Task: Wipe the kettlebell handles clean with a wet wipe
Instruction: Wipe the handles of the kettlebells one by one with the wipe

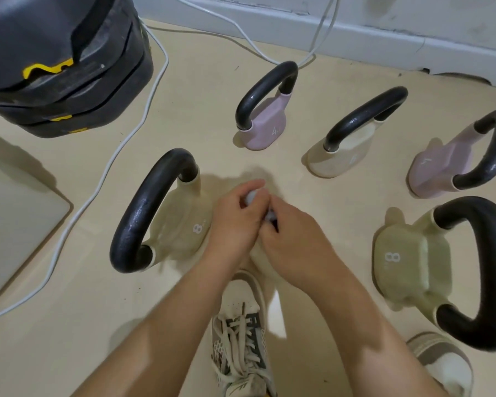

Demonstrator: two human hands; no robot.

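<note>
Head view, starting nearest you: your laced sneaker (241,342) sits on the beige floor (335,202) between your forearms, with your other shoe (441,365) at the lower right. Just past the sneaker's toe your left hand (236,222) and right hand (294,239) meet. The fingers of both are curled and pinch a small pale thing between them, which I take to be the wet wipe (252,197). It is blurred, so you cannot tell whether it is bare, folded or in a sachet. It is not yet on any handle. Your closest target is the left 8 kettlebell (181,224), whose beige body is just beside your left hand. Its black handle (143,207) arches on the side away from your hands, to the left, with its long run going from near-left toward far-right. Your left hand is the nearer one, so the wipe would have to travel left across the body to reach that handle. The right 8 kettlebell (413,262) stands well apart from your right hand, with its handle loop turned away to the right. Farther off stand a pink 4 kettlebell (265,127), a beige 4 kettlebell (344,156) and a second pink kettlebell (438,167) near the right edge. Beyond them a white cable (152,90) runs past a black stacked block (60,75) with yellow markings toward the wall skirting (384,32).
</note>
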